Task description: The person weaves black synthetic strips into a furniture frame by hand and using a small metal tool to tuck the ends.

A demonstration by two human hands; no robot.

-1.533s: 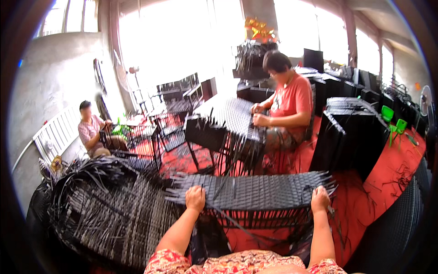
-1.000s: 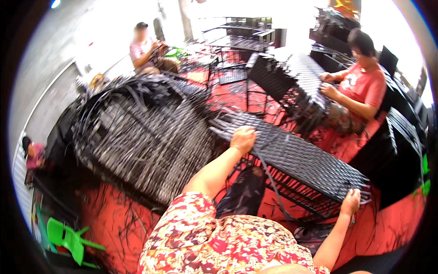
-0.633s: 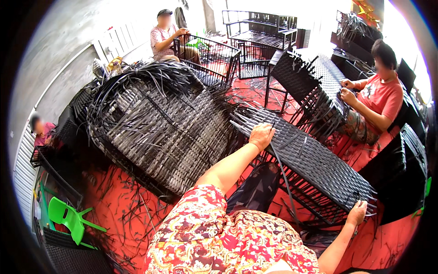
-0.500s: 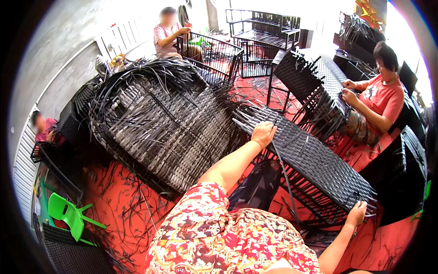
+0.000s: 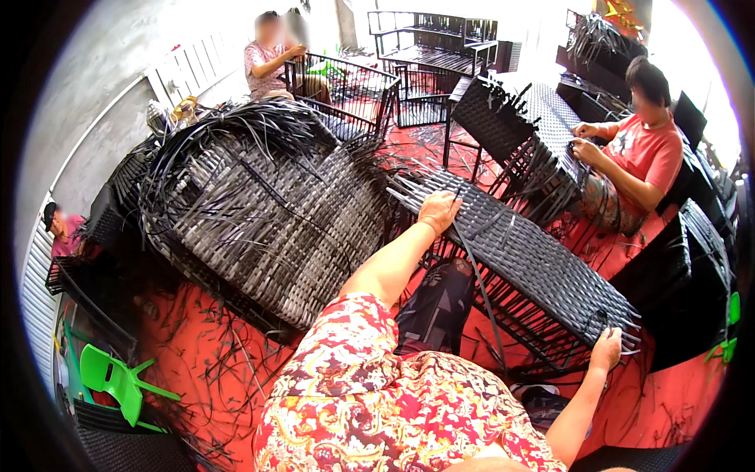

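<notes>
Vs. a sec ago: view swung left and down, so the woven black panel [image 5: 523,263] now runs diagonally from upper left to lower right instead of straight across. Both hands kept to the same two ends of it; panel itself looks hardly shifted, so the grip reads as a steady hold on the piece, judging by that.

Left hand [image 5: 438,212] laid flat on the far-left end of panel, fingers spread and curled over the edge — pressing/gripping the weave, not fully closed. Right hand [image 5: 606,350] clamped on the near-right corner, fingers wrapped round the edge w/ loose strand ends poking out beside it. Panel sits on a metal frame [image 5: 503,338] directly under and between the hands.

Around: big heap of half-woven grey-black pieces [image 5: 267,212] just left of left hand, loose strands sticking out toward it, nearly touching panel end. One long loose strand [image 5: 480,283] hangs across panel between the hands. Offcuts litter red floor [image 5: 197,346] below-left. Co-worker in red shirt [image 5: 641,153] beyond right hand, working another woven frame [image 5: 527,126]. Another person [image 5: 267,55] far beyond left hand by bare metal frames [image 5: 354,86]. Green plastic chair [image 5: 114,377] well off to left.

In the way: heap crowds left end; frame legs and strands underneath.
</notes>
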